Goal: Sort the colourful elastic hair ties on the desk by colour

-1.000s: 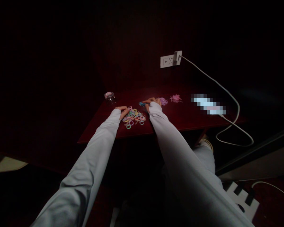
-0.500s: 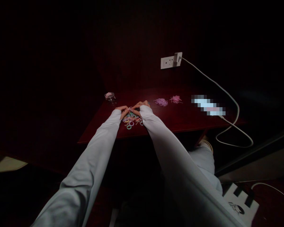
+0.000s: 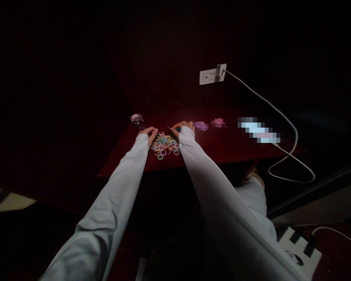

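While both arms stretch forward, left hand (image 3: 149,132) curled on bands (image 3: 164,145); right hand (image 3: 183,127) pinches blue band (image 3: 177,129).

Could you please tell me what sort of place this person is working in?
Probably a dim room at home or in a hotel: a dark red wooden desk against the wall, a wall socket with a charger plugged in, and carpet underfoot.

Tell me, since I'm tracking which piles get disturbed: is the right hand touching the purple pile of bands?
Apart. The head view shows bare dark tabletop between the right hand and the purple pile, which lies to that hand's right, beside the pink pile.
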Tool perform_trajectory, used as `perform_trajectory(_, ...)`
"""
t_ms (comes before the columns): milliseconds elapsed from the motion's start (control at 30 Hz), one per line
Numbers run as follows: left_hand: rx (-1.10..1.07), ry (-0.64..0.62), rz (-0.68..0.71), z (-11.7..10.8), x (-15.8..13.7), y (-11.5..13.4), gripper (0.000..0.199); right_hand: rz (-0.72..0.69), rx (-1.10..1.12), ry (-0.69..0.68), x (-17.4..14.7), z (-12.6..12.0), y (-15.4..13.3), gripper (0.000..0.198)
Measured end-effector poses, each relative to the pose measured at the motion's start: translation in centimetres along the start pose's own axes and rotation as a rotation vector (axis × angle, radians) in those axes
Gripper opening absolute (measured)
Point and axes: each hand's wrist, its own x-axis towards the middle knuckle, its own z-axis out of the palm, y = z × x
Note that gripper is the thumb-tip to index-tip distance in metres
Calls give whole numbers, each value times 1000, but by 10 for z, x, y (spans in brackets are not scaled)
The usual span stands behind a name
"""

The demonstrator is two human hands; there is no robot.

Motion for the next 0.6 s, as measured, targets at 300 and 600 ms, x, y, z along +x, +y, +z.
perform_trajectory(300,125,188,-353,-12,-5,13,21,7,-116,142,1,-7,27,29)
perform_trajectory(600,76,100,-354,-11,-3,8,30,40,-47,15,-6,-9,2,29)
